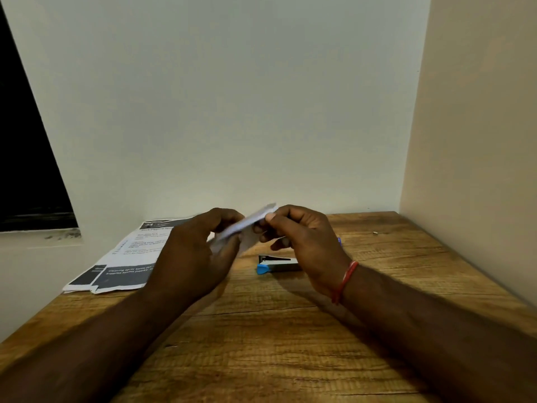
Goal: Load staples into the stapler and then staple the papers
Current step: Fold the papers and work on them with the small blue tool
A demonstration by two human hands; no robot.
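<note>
Both my hands are raised over the middle of the wooden table and hold one small white object, blurred, perhaps a staple box or folded paper. My left hand grips its lower left end. My right hand pinches its upper right end between thumb and fingers. The stapler, metal with a blue end, lies flat on the table just below and behind my right hand. The printed papers lie in a stack at the table's left edge, partly hidden by my left hand.
A small purple-blue item peeks out behind my right wrist. A tiny brown scrap lies at the back right. Walls close off the table at the back and right. A dark window is at the left.
</note>
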